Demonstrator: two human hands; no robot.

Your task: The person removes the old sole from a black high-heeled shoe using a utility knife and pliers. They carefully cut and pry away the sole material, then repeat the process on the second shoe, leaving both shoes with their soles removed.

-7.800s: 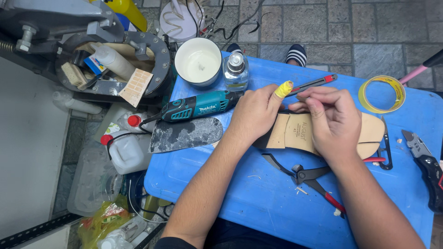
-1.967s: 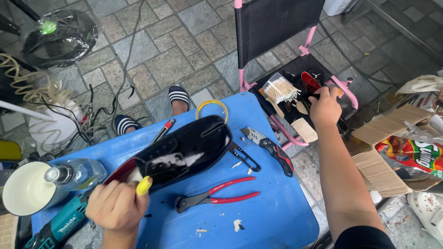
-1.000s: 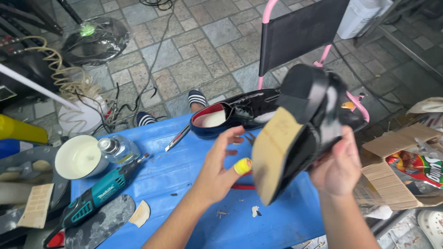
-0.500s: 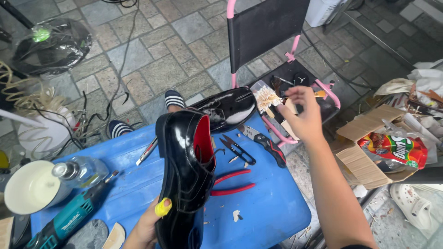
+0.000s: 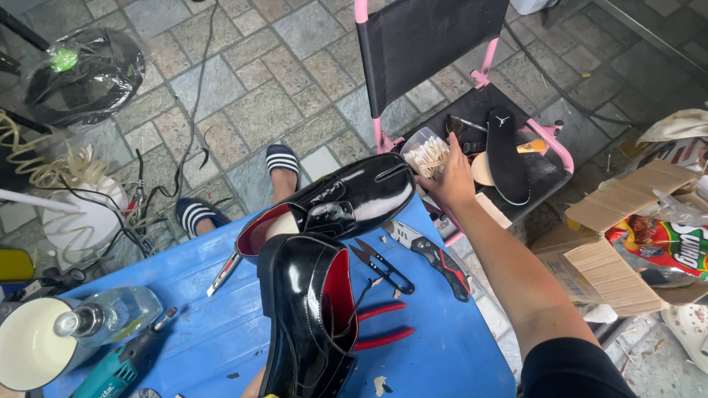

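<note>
My left hand (image 5: 255,385) shows only as a sliver at the bottom edge. It holds up a glossy black dress shoe (image 5: 299,317) with a red lining, toe toward me. A matching shoe (image 5: 346,203) lies on its side on the blue table (image 5: 184,309). My right hand (image 5: 451,180) reaches out to the pink folding chair (image 5: 472,81), its fingers closed against a clear cup of thin sticks (image 5: 425,149) on the seat.
Red-handled pliers (image 5: 380,335), black snips (image 5: 383,265) and a folding knife (image 5: 436,259) lie on the table, with a glass bottle (image 5: 103,317), a white bowl (image 5: 26,357) and a teal power tool (image 5: 118,368) at left. A black insole (image 5: 509,155) lies on the chair. Cardboard (image 5: 627,221) sits right.
The view swung from the table to the chair. The shoe in my left hand turned from sole-up to opening-up and dropped lower. My right hand let go of it and went to the cup.
</note>
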